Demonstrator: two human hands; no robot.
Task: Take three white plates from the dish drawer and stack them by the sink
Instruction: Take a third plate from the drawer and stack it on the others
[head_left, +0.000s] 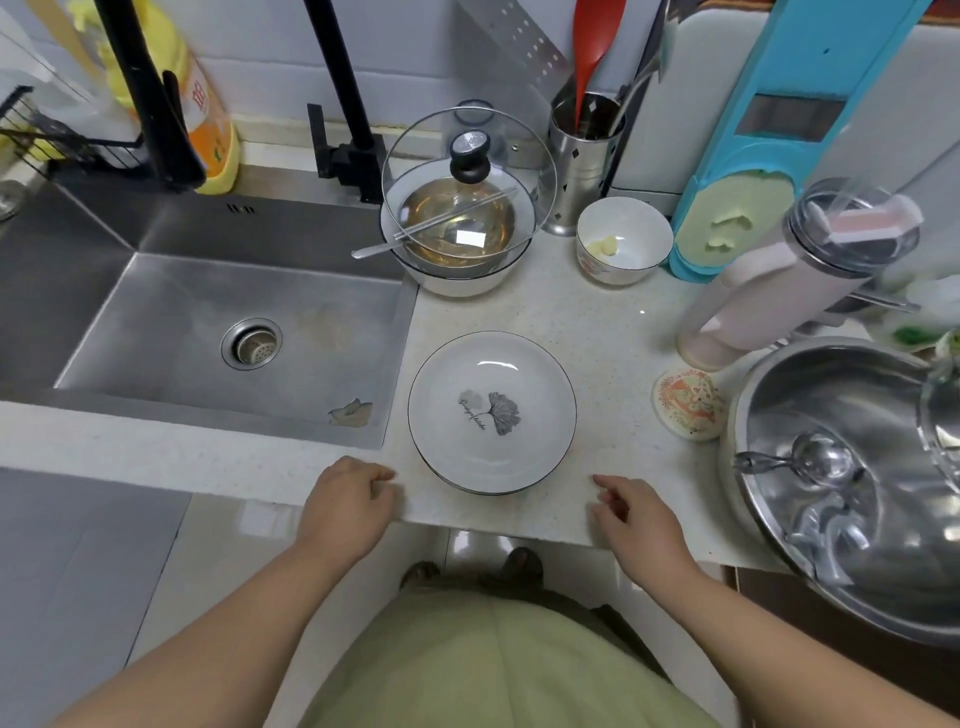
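Note:
A stack of white plates (491, 410) with thin dark rims sits on the pale counter just right of the steel sink (228, 332); the top plate bears a grey leaf print. I cannot tell how many plates the stack holds. My left hand (347, 503) hovers at the counter's front edge, left of the stack, fingers loosely curled and holding nothing. My right hand (636, 522) is at the front edge to the right of the stack, fingers apart and holding nothing. Neither hand touches the plates. No dish drawer is in view.
Behind the plates a white bowl (457, 260) holds a glass lid, chopsticks and a spoon. A small white bowl (623, 240), a utensil holder (584, 161) and a pink tumbler (779, 280) stand further right. A large steel basin (852, 488) fills the right edge.

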